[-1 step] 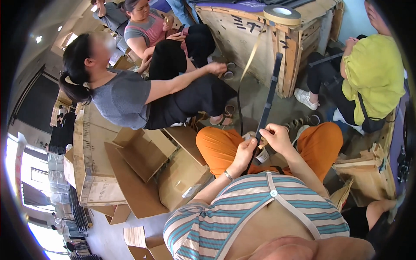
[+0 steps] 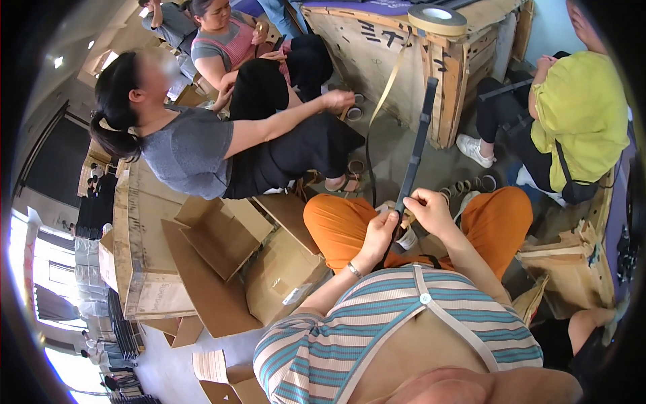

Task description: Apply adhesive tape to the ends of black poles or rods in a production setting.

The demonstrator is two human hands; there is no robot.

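Between my orange-clad legs rises a long, narrow black strip (image 2: pixel 418 138) with several shiny dark-grey patches along it. Its far end tilts up and slightly right, in front of the wooden crate. My left hand (image 2: pixel 381 236) is closed round the lower part. Just above and to the right, my right hand (image 2: pixel 433 210) pinches the strip's edge between thumb and fingers. The strip's lower end is hidden behind my left hand and shirt. A pale tape roll (image 2: pixel 437 21) lies on the crate; a tan tape length (image 2: pixel 390 84) hangs from it.
An open cardboard box (image 2: pixel 282 273) stands at my left, beside a wooden crate (image 2: pixel 155 296). A co-worker in grey (image 2: pixel 182 148) sits at front left, arm stretched toward the hanging tape; another in yellow-green (image 2: pixel 579 114) sits at right. Several tape rolls (image 2: pixel 464 188) lie on the floor ahead.
The black strip has shifted slightly up, its patches farther from my hands. The small tan piece by my fingers no longer shows. The grey-clad co-worker's hand has risen slightly.
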